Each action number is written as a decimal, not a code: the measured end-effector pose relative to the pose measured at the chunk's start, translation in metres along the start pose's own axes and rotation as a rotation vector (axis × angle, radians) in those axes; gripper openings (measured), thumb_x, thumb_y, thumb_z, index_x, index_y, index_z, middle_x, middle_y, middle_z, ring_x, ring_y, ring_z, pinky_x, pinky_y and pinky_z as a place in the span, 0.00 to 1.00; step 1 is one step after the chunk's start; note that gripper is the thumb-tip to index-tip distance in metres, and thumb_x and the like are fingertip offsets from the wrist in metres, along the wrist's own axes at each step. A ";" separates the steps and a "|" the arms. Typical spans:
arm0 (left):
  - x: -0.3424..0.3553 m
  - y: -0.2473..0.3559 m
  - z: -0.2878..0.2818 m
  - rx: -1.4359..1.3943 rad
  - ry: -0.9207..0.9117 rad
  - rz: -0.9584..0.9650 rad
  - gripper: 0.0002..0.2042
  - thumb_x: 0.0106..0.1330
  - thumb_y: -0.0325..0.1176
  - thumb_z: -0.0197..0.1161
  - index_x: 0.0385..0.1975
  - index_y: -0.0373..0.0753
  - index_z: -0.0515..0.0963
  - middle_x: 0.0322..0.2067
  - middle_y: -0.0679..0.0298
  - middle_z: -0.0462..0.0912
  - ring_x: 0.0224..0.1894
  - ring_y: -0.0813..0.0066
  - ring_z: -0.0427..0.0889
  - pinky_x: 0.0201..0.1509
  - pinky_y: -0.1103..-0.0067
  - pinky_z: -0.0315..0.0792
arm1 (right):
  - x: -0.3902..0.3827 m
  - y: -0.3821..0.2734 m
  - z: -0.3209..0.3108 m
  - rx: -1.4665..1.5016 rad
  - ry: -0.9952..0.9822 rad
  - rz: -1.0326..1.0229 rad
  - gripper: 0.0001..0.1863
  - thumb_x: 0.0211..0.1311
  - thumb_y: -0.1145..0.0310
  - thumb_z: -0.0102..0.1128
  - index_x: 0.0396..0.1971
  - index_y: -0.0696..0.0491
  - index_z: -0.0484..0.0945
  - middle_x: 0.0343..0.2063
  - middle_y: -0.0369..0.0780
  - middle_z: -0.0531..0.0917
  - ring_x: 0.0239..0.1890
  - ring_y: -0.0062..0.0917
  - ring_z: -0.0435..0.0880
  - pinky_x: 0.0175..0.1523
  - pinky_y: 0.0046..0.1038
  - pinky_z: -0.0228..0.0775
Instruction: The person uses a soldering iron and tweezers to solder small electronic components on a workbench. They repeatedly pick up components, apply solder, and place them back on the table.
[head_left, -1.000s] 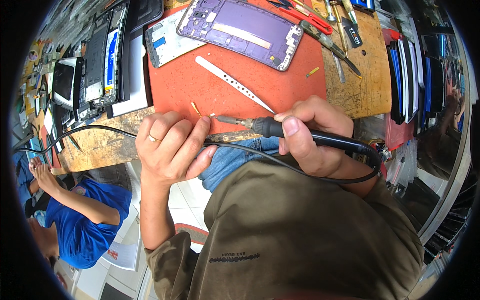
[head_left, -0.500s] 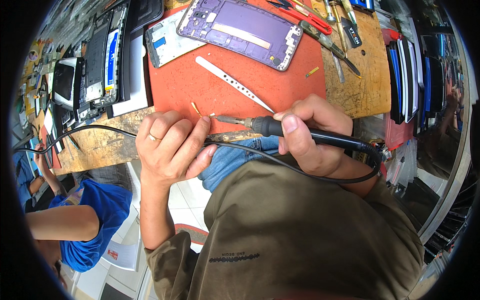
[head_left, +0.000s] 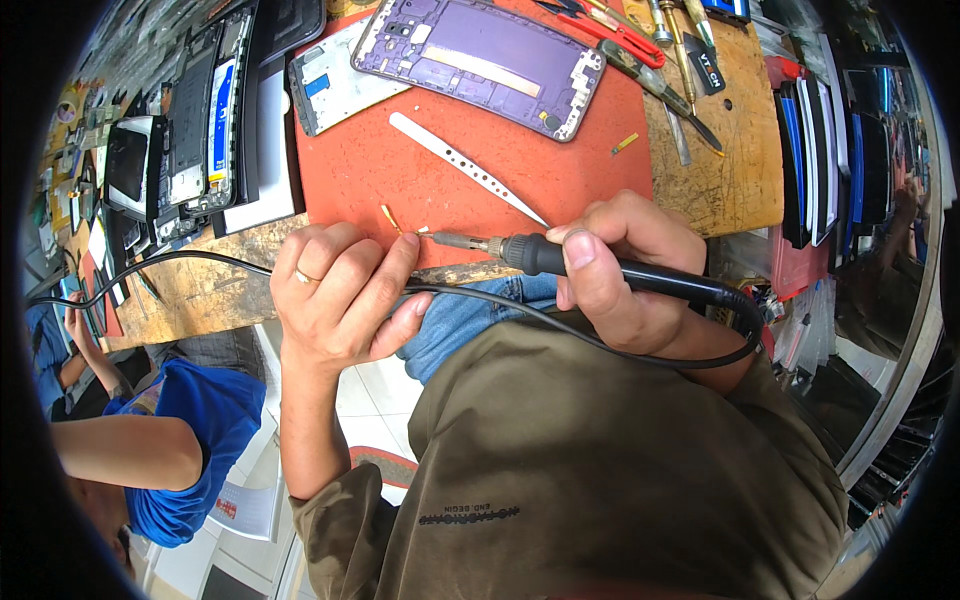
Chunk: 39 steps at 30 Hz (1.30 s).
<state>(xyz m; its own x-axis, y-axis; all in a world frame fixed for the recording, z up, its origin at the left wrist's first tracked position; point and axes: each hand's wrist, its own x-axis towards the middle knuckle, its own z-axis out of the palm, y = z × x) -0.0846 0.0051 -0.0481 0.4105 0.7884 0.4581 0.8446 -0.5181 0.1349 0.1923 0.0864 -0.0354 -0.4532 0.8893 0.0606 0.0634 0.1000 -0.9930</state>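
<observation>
My right hand (head_left: pixel 625 265) is closed round the black handle of a soldering iron (head_left: pixel 540 253), its metal tip pointing left just above the near edge of a red mat (head_left: pixel 350 190). Under the index fingertip of my left hand (head_left: pixel 340 280), a small orange-gold flex cable (head_left: pixel 391 220) is pinned to the mat. The left fingers are bent down together, with the thumb apart. The iron's tip meets the small part right beside that fingertip; exact contact is too small to tell. White tweezers (head_left: pixel 465 168) with round holes lie slantwise beyond the iron.
A purple phone frame (head_left: pixel 480 65) overlaps a silver plate (head_left: pixel 345 85) at the back. Red-handled cutters, a knife (head_left: pixel 665 98) and screwdrivers lie right. An opened phone (head_left: pixel 205 120) rests left. The iron's black cord (head_left: pixel 180 254) crosses my left wrist area. A person in blue (head_left: pixel 190 440) sits left.
Almost nothing differs; both hands, the soldering iron and the flex cable keep their places. The person in blue at the left has shifted very slightly.
</observation>
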 end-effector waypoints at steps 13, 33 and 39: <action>0.000 0.001 0.000 0.008 -0.007 0.003 0.20 0.59 0.46 0.71 0.42 0.36 0.91 0.32 0.63 0.79 0.39 0.61 0.82 0.44 0.64 0.75 | 0.001 -0.001 0.000 0.017 -0.013 -0.011 0.08 0.72 0.72 0.68 0.31 0.56 0.81 0.18 0.33 0.81 0.21 0.10 0.80 0.25 0.23 0.70; 0.002 0.002 0.000 0.014 -0.010 -0.008 0.19 0.56 0.44 0.72 0.41 0.36 0.91 0.31 0.62 0.79 0.38 0.61 0.82 0.45 0.64 0.76 | 0.000 -0.001 -0.002 0.005 -0.010 0.012 0.09 0.73 0.70 0.69 0.31 0.56 0.81 0.19 0.35 0.83 0.21 0.12 0.81 0.26 0.24 0.71; 0.002 0.002 -0.001 0.012 -0.010 -0.008 0.20 0.54 0.44 0.72 0.40 0.35 0.91 0.31 0.62 0.79 0.38 0.61 0.82 0.44 0.64 0.76 | -0.001 -0.001 -0.001 0.035 -0.001 0.029 0.09 0.72 0.71 0.69 0.31 0.56 0.81 0.19 0.34 0.83 0.21 0.12 0.81 0.26 0.24 0.71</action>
<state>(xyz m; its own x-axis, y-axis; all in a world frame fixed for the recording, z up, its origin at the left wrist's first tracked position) -0.0827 0.0056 -0.0464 0.4071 0.7956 0.4487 0.8518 -0.5080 0.1279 0.1932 0.0859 -0.0342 -0.4524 0.8913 0.0315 0.0456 0.0584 -0.9973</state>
